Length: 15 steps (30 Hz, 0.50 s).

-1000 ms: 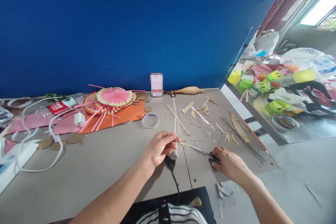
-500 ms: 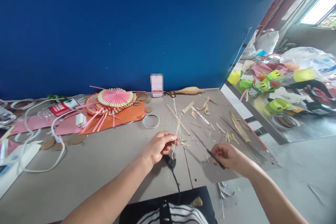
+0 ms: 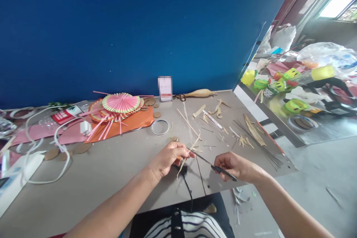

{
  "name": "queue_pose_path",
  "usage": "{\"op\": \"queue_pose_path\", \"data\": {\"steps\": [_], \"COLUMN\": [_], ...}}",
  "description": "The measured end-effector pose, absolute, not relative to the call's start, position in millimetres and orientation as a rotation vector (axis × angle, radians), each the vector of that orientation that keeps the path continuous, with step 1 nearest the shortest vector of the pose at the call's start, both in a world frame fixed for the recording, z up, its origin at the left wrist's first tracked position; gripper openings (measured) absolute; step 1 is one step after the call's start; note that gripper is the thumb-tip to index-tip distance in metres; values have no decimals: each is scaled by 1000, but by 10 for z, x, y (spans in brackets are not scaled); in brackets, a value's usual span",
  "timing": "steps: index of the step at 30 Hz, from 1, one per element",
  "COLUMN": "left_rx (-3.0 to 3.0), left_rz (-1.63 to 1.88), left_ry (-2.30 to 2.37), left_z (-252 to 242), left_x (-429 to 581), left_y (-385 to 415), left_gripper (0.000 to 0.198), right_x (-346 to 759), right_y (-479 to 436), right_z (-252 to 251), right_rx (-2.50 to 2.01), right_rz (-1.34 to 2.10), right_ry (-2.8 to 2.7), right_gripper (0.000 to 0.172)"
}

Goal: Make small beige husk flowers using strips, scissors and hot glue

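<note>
My left hand (image 3: 170, 157) is closed, pinching a thin, pale strip of dried husk (image 3: 181, 167) between thumb and fingers. The strip's lower end hangs curled below the fingers, while its upper part slants away to the right. Under this hand sits a black corded tool (image 3: 182, 171) with an orange part, mostly hidden. My right hand (image 3: 229, 165) grips a long slim tool (image 3: 205, 160) with a narrow grey shaft and black handle; its exact kind is unclear. The shaft's tip meets or crosses the strip beside my left fingertips.
Husk scraps (image 3: 245, 142), thin dark wires (image 3: 264, 148) and a large dry husk piece (image 3: 254, 130) lie to the right. A tape ring (image 3: 160, 127) is behind my left hand. Pink paper fans (image 3: 121, 104), a white cable (image 3: 67, 156) and a power strip (image 3: 19, 178) occupy the left.
My right hand has moved left, bringing the slim tool's tip to the strip at my left hand. The held strip now slants more to the right.
</note>
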<state>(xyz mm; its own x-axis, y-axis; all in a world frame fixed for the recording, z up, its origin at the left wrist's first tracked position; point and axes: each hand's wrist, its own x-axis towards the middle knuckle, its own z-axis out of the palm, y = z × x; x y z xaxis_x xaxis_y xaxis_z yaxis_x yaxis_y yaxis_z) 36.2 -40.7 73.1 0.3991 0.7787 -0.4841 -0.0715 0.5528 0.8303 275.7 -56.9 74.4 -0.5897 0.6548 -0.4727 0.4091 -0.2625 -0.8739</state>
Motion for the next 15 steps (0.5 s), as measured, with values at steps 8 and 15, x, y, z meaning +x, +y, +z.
{"op": "queue_pose_path", "data": {"steps": [8, 15], "left_rx": [708, 630], "left_rz": [618, 746], "left_ry": [1033, 1033], "left_z": [760, 718], "left_x": [368, 304], "left_y": [-437, -370], "left_gripper": [7, 4], "right_x": [2720, 2728], "right_y": [-610, -589], "right_z": [700, 656], "right_rx": [-1389, -1286], "right_rz": [1877, 1922], "right_ry": [-1800, -1682], "right_gripper": [22, 37]}}
